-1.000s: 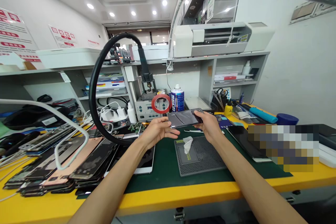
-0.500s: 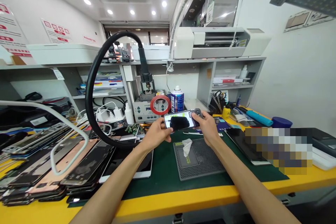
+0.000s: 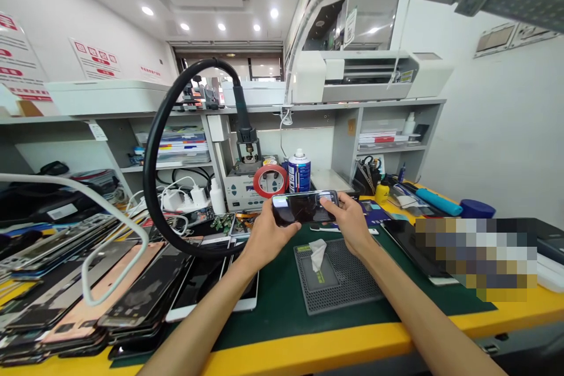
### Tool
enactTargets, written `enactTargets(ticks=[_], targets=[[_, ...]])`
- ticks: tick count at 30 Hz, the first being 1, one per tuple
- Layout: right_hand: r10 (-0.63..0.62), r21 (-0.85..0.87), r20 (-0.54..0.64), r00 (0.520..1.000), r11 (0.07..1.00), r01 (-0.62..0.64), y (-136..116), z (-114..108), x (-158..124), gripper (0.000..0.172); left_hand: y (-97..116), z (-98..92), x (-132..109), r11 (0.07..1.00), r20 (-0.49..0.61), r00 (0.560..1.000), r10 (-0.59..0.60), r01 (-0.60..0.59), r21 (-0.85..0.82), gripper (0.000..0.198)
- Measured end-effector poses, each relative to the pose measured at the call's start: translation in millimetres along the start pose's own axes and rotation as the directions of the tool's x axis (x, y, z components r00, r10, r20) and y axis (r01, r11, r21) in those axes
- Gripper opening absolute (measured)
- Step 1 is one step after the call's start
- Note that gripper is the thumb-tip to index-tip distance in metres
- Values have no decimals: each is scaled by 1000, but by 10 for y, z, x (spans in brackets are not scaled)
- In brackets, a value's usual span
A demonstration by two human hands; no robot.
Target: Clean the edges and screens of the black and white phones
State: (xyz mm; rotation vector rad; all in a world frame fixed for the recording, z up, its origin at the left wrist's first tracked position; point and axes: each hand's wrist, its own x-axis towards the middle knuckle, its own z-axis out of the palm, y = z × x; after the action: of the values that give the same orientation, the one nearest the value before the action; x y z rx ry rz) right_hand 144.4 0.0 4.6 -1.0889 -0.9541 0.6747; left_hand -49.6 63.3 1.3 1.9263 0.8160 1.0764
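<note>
I hold a black phone (image 3: 304, 207) sideways in front of me, above the green mat (image 3: 282, 294). Its glossy screen faces me and shows cracks and reflections. My left hand (image 3: 264, 236) grips its left end, thumb on the front. At the right end, my right hand (image 3: 350, 220) pinches it with thumb and fingers. Below the phone lies a grey grid work pad (image 3: 337, 273) with a crumpled white wipe (image 3: 317, 249) on it.
Stacks of phone screens and back covers (image 3: 88, 299) fill the left of the yellow bench. A black hose loop (image 3: 154, 153), a rework station (image 3: 240, 185), red tape roll (image 3: 269, 180) and spray can (image 3: 299, 170) stand behind. Another tablet (image 3: 409, 241) lies right.
The phone has tilted, so its screen went from a bright reflection to dark. My left hand closed more firmly on its left end. The view shifted slightly.
</note>
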Motion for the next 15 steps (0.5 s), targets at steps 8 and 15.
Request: enactTargets(ticks=[8,15], targets=[[-39,-14,31,999,999,40,26,24,-10,38,-24,59,-26,985,-123,991,56,-34,172,72],[-63,5,21,998,998,63,26,36,-13,39,-16,64,-38,982,-142,988,64,-37,184,74]])
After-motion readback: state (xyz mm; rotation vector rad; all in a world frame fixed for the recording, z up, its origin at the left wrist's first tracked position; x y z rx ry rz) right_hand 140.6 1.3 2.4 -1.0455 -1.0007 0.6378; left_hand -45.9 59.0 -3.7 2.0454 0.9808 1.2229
